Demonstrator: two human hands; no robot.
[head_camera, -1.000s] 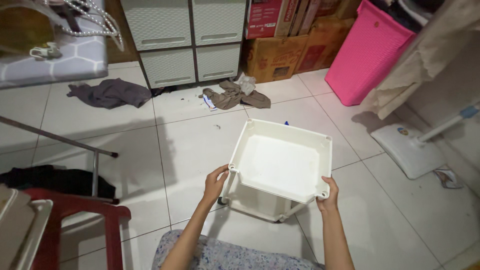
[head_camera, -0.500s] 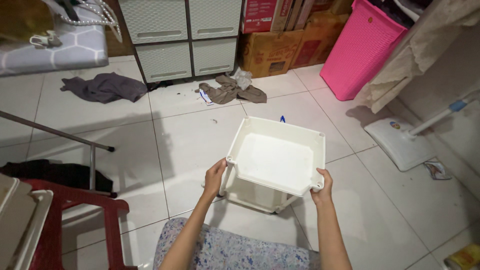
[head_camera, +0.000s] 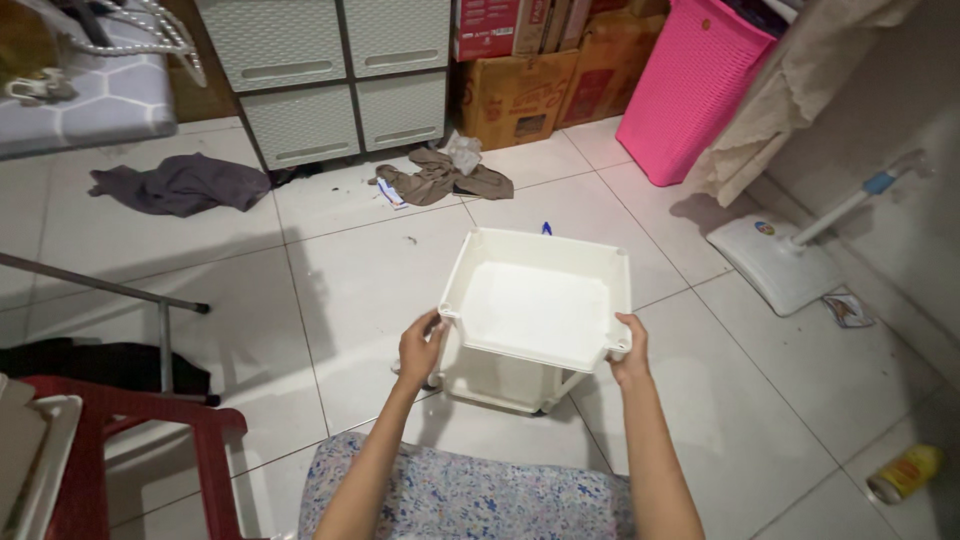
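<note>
At the far left a red plastic chair (head_camera: 150, 440) is seen, with a black garment (head_camera: 100, 362) on the floor behind it and a metal bar (head_camera: 100, 290) crossing above. A grey cloth (head_camera: 180, 185) is lying on the tiles further back, below a padded surface with a hexagon pattern (head_camera: 80, 100).

The left hand (head_camera: 420, 350) is closed on the near left corner post of a white plastic tray shelf (head_camera: 540, 300), fingers wrapped narrowly around it. The right hand (head_camera: 630, 350) is likewise clamped on the near right corner. A lower tier of the same unit is visible beneath, resting on the floor just ahead of the person's lap, which is covered in floral fabric (head_camera: 470, 495). The two-corner hold is judged to keep the tray level and lined up over the posts below.

Behind the shelf, a grey drawer cabinet (head_camera: 330, 75), a crumpled brown rag (head_camera: 440, 180) and cardboard boxes (head_camera: 520, 90) are noted. To the right stand a pink basket (head_camera: 690, 90), a hanging beige cloth (head_camera: 800, 90) and a flat white mop (head_camera: 775, 260). A yellow container (head_camera: 905, 472) lies at the lower right. The floor (head_camera: 330, 290) is of glossy white tile, littered and dimly lit.
</note>
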